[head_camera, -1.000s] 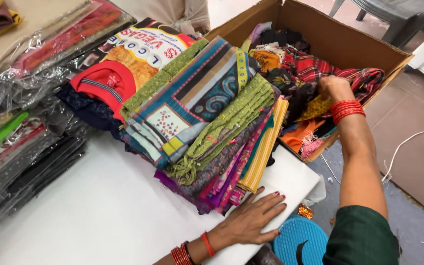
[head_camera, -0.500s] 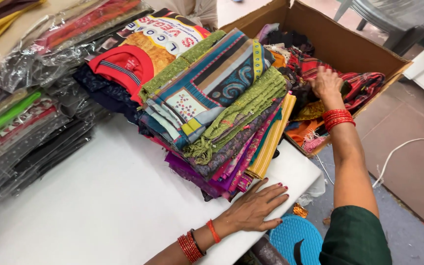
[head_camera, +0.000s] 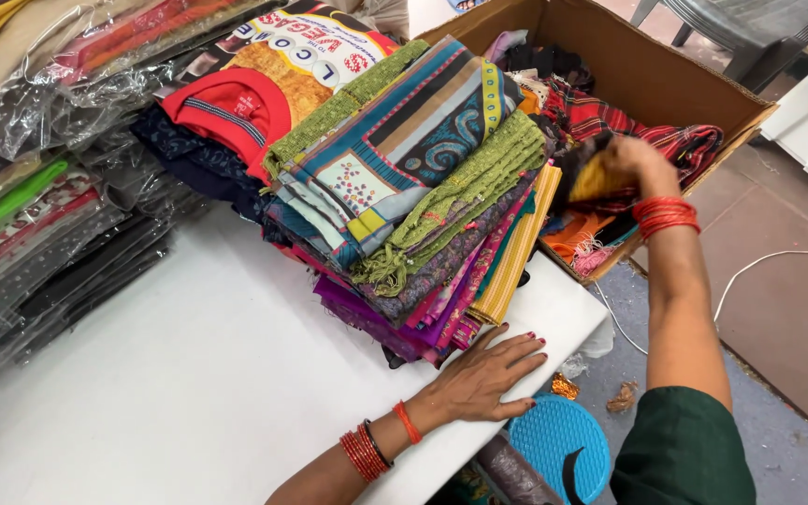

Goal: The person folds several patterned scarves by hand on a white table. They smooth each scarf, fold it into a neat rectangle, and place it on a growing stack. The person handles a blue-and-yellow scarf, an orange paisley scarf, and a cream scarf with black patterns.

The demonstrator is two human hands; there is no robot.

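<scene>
Both hands are busy: my right hand [head_camera: 630,159] reaches into the cardboard box [head_camera: 666,79] beside the table, fingers closed on a yellow cloth [head_camera: 598,180] among the jumbled fabrics. My left hand [head_camera: 488,374] lies spread flat on the white table [head_camera: 170,374], just beside the stack of folded fabrics [head_camera: 423,196]. I see plastic-wrapped garments [head_camera: 39,224] farther left.

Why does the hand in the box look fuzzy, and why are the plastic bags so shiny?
In the head view, the right hand in the box is smeared by motion blur; the left hand on the table looks sharp; the bags show white glare streaks from the room light.
</scene>
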